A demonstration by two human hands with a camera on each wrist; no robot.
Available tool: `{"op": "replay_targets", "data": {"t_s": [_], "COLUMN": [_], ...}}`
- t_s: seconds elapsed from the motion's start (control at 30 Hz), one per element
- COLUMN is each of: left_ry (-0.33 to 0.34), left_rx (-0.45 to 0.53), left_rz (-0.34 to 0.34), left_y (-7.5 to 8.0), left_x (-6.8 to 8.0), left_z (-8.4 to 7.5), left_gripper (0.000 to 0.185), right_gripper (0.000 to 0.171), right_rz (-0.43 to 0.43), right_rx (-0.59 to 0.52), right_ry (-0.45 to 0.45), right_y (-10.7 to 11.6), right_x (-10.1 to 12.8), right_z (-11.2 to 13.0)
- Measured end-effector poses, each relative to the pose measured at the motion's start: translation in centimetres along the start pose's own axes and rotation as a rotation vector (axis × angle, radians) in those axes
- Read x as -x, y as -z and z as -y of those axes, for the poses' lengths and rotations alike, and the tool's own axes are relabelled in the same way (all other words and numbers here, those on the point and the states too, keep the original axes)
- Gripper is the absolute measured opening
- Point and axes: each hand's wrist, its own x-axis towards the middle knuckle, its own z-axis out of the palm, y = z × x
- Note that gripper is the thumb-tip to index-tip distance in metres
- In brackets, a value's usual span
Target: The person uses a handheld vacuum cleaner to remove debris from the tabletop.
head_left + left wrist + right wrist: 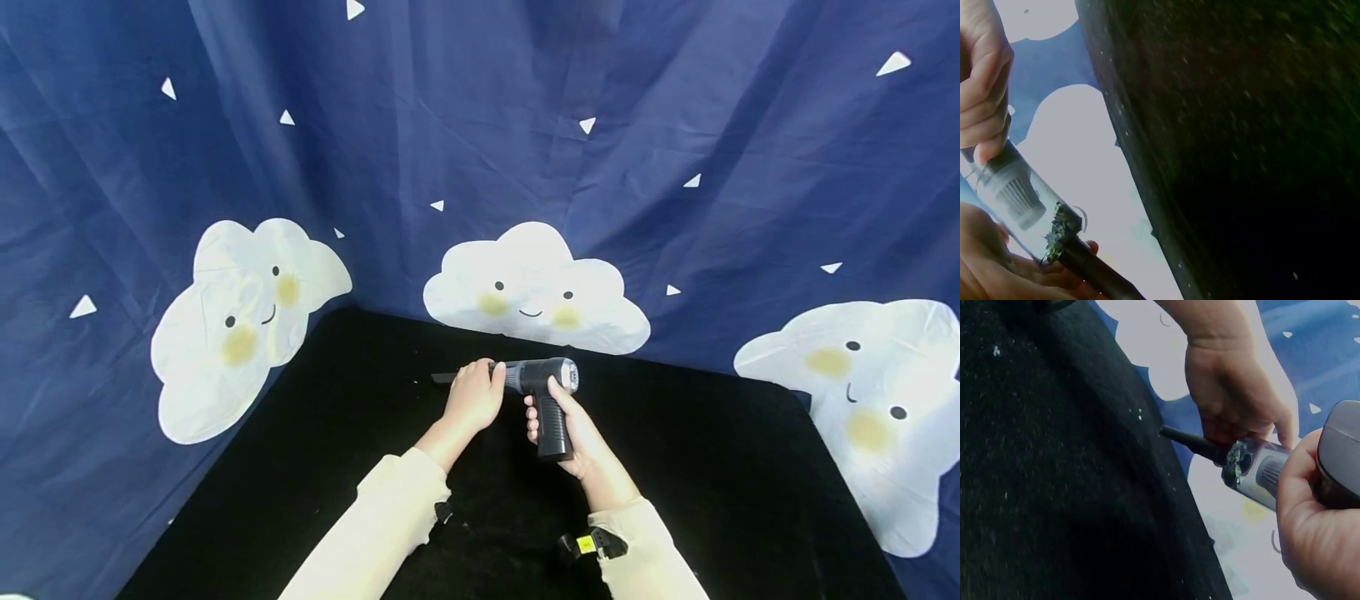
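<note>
A black handheld vacuum cleaner (534,377) is held level above the black surface, its nozzle (1190,441) pointing left. My right hand (583,437) grips its ribbed handle (553,429), thumb up near the back end. Around the front part lies my left hand (476,395), its fingers curled about the clear dust cup (1034,194) close to the nozzle. Inside the cup a pleated filter (1021,199) shows, and dark and pale bits of debris (1062,230) are gathered at the nozzle end.
Black cloth (712,475) covers the table, with a few small pale specks (1140,415) on it. Behind hangs a blue curtain (510,158) printed with smiling clouds and white triangles. A wrist strap (600,543) sits on the right sleeve.
</note>
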Motion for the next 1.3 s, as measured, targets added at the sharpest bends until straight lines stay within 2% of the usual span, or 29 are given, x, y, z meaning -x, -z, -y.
{"op": "replay_targets", "data": {"t_s": [0.2, 0.4, 0.63, 0.77, 0.9, 1.07, 1.3], "left_ry": [0.041, 0.063, 0.033, 0.045, 0.068, 0.022, 0.078], "left_rx": [0.025, 0.030, 0.026, 0.009, -0.012, 0.009, 0.028], "left_rz": [0.010, 0.010, 0.002, -0.017, -0.047, -0.041, -0.017], "left_y": [1.0, 1.2, 1.3, 1.5, 1.4, 1.1, 1.1], "left_x": [-0.1, -0.2, -0.2, -0.2, -0.4, -0.8, -0.4], "left_z": [1.2, 2.6, 3.6, 4.0, 3.7, 2.5, 2.2], "left_gripper": [0.051, 0.052, 0.051, 0.052, 0.050, 0.051, 0.050], "right_gripper": [0.048, 0.048, 0.047, 0.047, 0.047, 0.048, 0.045], "right_rz": [-0.002, -0.019, -0.054, -0.049, -0.008, -0.029, -0.035], "right_rx": [0.023, 0.029, 0.023, 0.009, -0.021, -0.051, 0.058], "right_ry": [-0.004, -0.003, 0.004, -0.004, -0.020, 0.011, 0.006], "right_y": [-1.0, -1.7, -2.2, -2.6, -2.6, -1.9, -2.1], "right_x": [-1.2, -2.1, -2.6, -2.9, -3.0, -2.4, -2.1], "right_z": [-0.8, -1.8, -2.6, -2.8, -2.7, -2.1, -1.4]}}
